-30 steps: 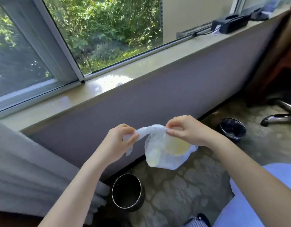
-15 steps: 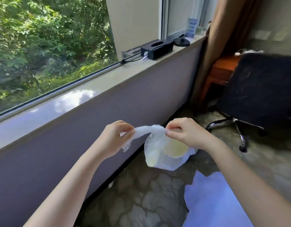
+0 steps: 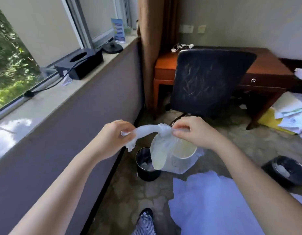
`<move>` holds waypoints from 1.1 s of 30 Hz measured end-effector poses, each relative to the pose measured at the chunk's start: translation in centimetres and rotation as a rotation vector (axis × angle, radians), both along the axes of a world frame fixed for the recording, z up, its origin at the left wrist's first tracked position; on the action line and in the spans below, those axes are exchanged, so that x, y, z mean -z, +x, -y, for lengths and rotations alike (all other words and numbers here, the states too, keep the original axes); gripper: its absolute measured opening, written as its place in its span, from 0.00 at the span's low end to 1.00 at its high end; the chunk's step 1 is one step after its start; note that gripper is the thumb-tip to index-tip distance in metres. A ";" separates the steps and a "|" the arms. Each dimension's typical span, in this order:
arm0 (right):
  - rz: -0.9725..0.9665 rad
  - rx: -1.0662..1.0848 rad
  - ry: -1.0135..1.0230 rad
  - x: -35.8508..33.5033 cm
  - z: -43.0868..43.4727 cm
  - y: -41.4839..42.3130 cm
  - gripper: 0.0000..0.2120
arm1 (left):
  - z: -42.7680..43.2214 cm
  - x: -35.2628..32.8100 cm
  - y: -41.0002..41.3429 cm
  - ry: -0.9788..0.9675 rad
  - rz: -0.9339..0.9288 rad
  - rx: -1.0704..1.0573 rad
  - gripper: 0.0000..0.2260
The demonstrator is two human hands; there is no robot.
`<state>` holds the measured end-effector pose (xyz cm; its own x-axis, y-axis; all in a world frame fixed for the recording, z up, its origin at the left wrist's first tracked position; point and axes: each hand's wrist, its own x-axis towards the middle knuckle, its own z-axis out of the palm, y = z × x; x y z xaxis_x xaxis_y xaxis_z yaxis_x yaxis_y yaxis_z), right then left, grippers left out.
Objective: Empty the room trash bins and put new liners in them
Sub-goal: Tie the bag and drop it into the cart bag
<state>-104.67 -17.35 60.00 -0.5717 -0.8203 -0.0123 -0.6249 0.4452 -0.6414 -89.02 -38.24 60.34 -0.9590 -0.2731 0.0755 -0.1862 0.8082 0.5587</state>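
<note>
Purple-grey wall (image 3: 70,133) under the window sill (image 3: 50,97) fills the left half of the frame and runs to a brown curtain (image 3: 153,48) at upper centre. We note a black tissue box (image 3: 80,65) on the sill, upper left.

Lower right: pale blue fabric (image 3: 206,200) spread over the patterned floor.

Upper right: black office chair (image 3: 209,82) with its back towards us, in front of a wooden desk (image 3: 265,68). Loose papers (image 3: 289,114) lie heaped at the right edge, beside the desk leg.

Two bins on the floor. One black bin (image 3: 147,175) stands upright at lower centre, close to the wall, with a dark liner and something white inside. A second black bin (image 3: 274,168) sits at the right edge, with white matter in it.

Task item: clear bag (image 3: 174,160), held in the air at centre frame; in the picture it overlaps the right rim of the first bin. Pale yellow and white contents show through the plastic; we cannot identify them.

Hands: left hand (image 3: 113,138), left of centre, has its fingers curled round the free end of the bag's twisted neck (image 3: 147,130), which stretches nearly level between the hands. Right hand (image 3: 192,131) pinches the plastic with thumb and fingertips just beside a knot (image 3: 164,130) at the top of the bag.
</note>
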 end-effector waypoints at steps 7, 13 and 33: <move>-0.001 0.174 0.022 0.3 5.8 -9.5 0.05 | 8.1 0.4 -13.6 0.046 0.043 0.151 0.07; 0.035 0.287 0.018 0.8 6.5 -15.6 0.04 | 9.7 1.9 -22.8 0.077 0.049 0.265 0.05; 0.052 0.521 -0.030 3.7 -6.8 -51.3 0.04 | -3.4 4.0 -63.6 0.073 0.082 0.496 0.06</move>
<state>-156.01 -10.59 56.31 -0.9033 -0.4278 -0.0324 -0.2924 0.6693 -0.6831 -152.63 -34.86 56.39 -0.9765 0.2154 -0.0083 0.1646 0.7699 0.6166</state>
